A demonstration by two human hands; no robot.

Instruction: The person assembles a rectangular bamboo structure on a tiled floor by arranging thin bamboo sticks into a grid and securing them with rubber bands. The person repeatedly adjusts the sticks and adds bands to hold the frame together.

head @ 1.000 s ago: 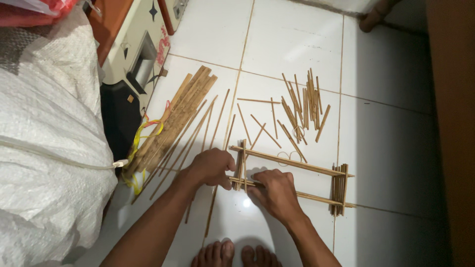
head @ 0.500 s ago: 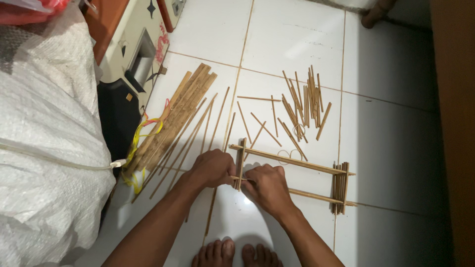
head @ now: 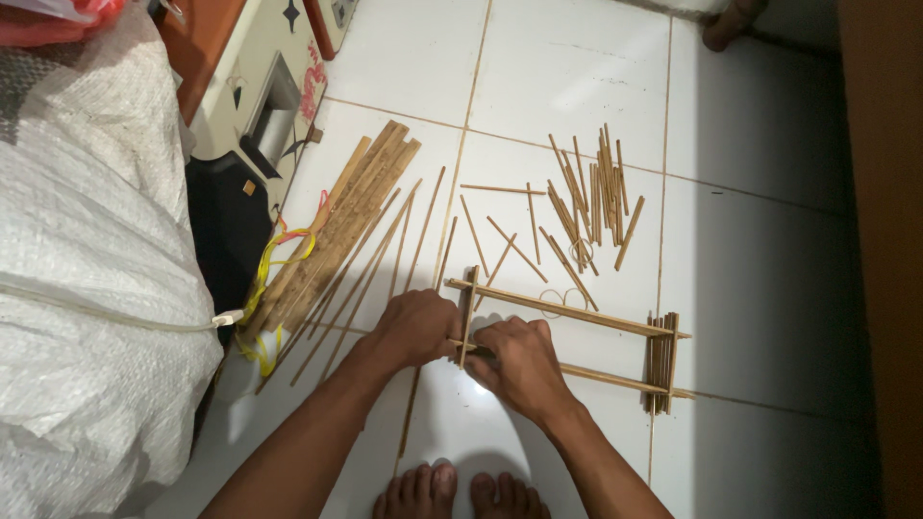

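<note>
Both hands, left hand [head: 415, 327] and right hand [head: 519, 358], pinch the bamboo frame [head: 577, 312] beside white sack [head: 87, 288].

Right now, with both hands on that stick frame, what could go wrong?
The left hand and right hand both press one corner of the stick frame; its far end lies unheld and might skew. Loose sticks lie close behind it and could get knocked. Bare feet sit near pointed stick ends.

At far left we see a large white woven sack [head: 87, 288], bulging and rounded. Above it, in the top left corner, lies a crumpled red plastic bag [head: 58, 17].
</note>
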